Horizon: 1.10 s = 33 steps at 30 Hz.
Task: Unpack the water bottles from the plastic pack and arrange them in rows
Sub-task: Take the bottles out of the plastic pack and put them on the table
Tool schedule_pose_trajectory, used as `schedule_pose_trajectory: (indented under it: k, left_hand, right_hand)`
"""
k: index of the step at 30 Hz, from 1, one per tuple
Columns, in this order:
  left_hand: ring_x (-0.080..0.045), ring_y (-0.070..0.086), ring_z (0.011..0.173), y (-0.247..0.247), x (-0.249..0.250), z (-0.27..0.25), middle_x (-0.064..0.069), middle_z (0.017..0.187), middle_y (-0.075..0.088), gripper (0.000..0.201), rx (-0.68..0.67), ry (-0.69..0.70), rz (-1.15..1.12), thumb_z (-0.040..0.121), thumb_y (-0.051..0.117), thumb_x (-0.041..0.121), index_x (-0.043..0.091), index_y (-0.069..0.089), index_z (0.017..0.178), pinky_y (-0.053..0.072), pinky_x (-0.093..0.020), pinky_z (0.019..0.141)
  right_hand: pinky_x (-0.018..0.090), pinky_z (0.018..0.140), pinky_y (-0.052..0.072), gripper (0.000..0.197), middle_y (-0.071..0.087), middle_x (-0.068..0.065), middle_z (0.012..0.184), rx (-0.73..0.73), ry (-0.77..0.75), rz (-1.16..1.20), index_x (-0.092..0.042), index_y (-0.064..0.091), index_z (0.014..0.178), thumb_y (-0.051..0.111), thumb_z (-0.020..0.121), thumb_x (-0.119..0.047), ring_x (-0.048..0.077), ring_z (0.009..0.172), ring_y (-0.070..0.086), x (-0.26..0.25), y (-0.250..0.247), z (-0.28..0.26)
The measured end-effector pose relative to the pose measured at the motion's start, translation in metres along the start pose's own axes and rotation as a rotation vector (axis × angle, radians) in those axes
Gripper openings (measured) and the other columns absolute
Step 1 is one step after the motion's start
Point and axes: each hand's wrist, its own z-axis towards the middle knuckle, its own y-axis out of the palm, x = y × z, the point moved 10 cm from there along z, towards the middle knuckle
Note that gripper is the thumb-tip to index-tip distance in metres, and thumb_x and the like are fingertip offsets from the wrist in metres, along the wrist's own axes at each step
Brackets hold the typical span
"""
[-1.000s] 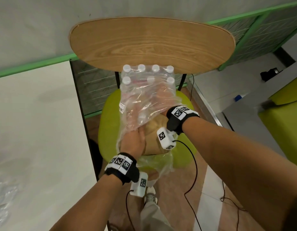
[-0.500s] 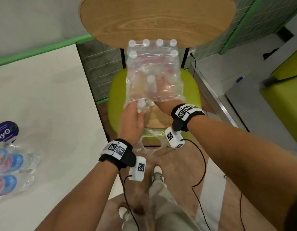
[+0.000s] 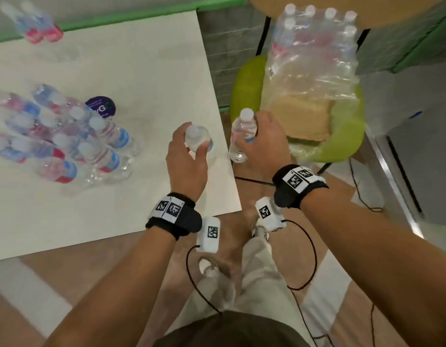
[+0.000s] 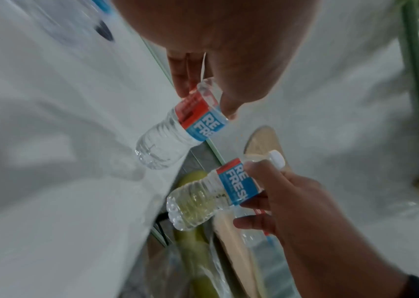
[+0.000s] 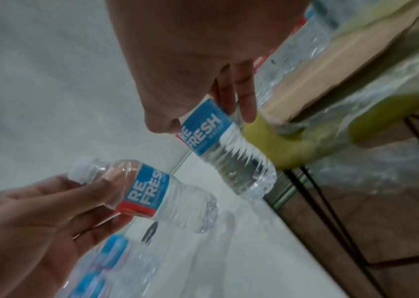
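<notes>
head downward, wrists close, bottles shared

Office-like room, white table (image 3: 147, 78), green chair (image 3: 342, 141), green-trimmed partition (image 3: 132, 17)

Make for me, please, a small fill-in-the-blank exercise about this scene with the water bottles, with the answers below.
1. Each hand holds ____ water bottle: the left hand and the right hand.
2. The cap of the right hand's bottle is ____ in colour.
3. The plastic pack rests on a ____ chair.
4. The left hand's bottle is above the white ____.

Answers: one; white; green; table
</notes>
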Motion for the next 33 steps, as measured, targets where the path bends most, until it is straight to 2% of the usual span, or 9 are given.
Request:
schedule_pose_trajectory:
  k: [3,7,11,16,21,24,26,29,33]
  left_hand:
    - [-0.012,0.056,0.116,-0.053,-0.040,-0.014,0.007,0.131,0.058,0.052,0.108,-0.086,0.029,0.090,0.067,0.026,0.022,0.047,0.138,0.049,-0.035,0.095]
    - [-0.013,0.057,0.114,-0.110,-0.085,-0.028,0.002,0.127,0.061,0.051,0.241,-0.189,0.051,0.091,0.067,0.027,0.017,0.050,0.138,0.049,-0.031,0.096]
    - [-0.016,0.053,0.109,-0.144,-0.102,-0.023,-0.006,0.127,0.051,0.049,0.310,-0.139,0.139,0.090,0.068,0.028,0.016,0.053,0.135,0.050,-0.033,0.090]
    - [-0.023,0.054,0.112,-0.163,-0.116,-0.018,-0.006,0.131,0.043,0.052,0.348,-0.155,0.159,0.093,0.065,0.026,0.013,0.048,0.141,0.049,-0.031,0.094]
    - [-0.018,0.052,0.116,-0.170,-0.118,-0.015,-0.007,0.131,0.045,0.048,0.361,-0.123,0.136,0.094,0.064,0.021,0.010,0.049,0.138,0.047,-0.030,0.096]
    - [-0.019,0.053,0.116,-0.172,-0.117,-0.014,-0.007,0.132,0.046,0.049,0.348,-0.113,0.139,0.093,0.064,0.022,0.010,0.048,0.138,0.046,-0.031,0.099]
    - [-0.018,0.051,0.121,-0.173,-0.116,-0.016,-0.008,0.135,0.047,0.051,0.345,-0.117,0.125,0.093,0.064,0.021,0.010,0.046,0.139,0.044,-0.033,0.103]
    - [-0.020,0.047,0.126,-0.180,-0.106,-0.021,-0.008,0.137,0.046,0.055,0.391,-0.102,0.113,0.090,0.066,0.020,0.009,0.045,0.140,0.040,-0.030,0.107]
    - [-0.027,0.050,0.117,-0.197,-0.061,-0.023,-0.013,0.123,0.053,0.052,0.556,0.031,0.261,0.085,0.071,0.027,0.004,0.054,0.128,0.040,-0.033,0.099]
  right_hand:
    - [0.027,0.078,0.045,0.048,0.057,0.000,0.112,-0.165,-0.086,0.121,-0.020,0.053,0.119,0.063,0.083,-0.050,0.015,0.098,0.055,-0.043,0.051,-0.020]
    - [0.035,0.093,0.049,0.055,0.052,-0.001,0.126,-0.277,-0.200,0.181,-0.020,0.049,0.133,0.066,0.086,-0.044,0.016,0.109,0.056,-0.103,0.107,-0.037]
    - [0.036,0.087,0.050,0.053,0.050,0.004,0.125,-0.305,-0.244,0.229,-0.017,0.047,0.134,0.068,0.088,-0.033,0.021,0.094,0.060,-0.154,0.137,-0.038]
    - [0.035,0.088,0.049,0.053,0.049,0.006,0.125,-0.310,-0.240,0.232,-0.016,0.045,0.135,0.067,0.090,-0.032,0.025,0.098,0.060,-0.189,0.164,-0.026]
    - [0.031,0.088,0.047,0.055,0.050,0.006,0.126,-0.327,-0.252,0.247,-0.017,0.045,0.136,0.069,0.088,-0.030,0.025,0.103,0.059,-0.207,0.181,-0.014]
    - [0.035,0.091,0.050,0.058,0.051,0.005,0.126,-0.335,-0.260,0.260,-0.017,0.046,0.136,0.070,0.087,-0.033,0.024,0.106,0.059,-0.207,0.185,-0.011]
    - [0.036,0.096,0.049,0.065,0.052,0.004,0.131,-0.361,-0.251,0.280,-0.018,0.043,0.140,0.071,0.085,-0.039,0.022,0.114,0.057,-0.203,0.184,-0.010]
    - [0.029,0.099,0.045,0.077,0.052,0.002,0.136,-0.403,-0.198,0.324,-0.020,0.039,0.145,0.070,0.083,-0.052,0.014,0.119,0.053,-0.192,0.179,-0.008]
    - [0.030,0.089,0.052,0.054,0.065,-0.001,0.109,-0.317,-0.207,0.307,-0.018,0.059,0.124,0.065,0.085,-0.057,0.011,0.097,0.060,-0.178,0.149,0.001]
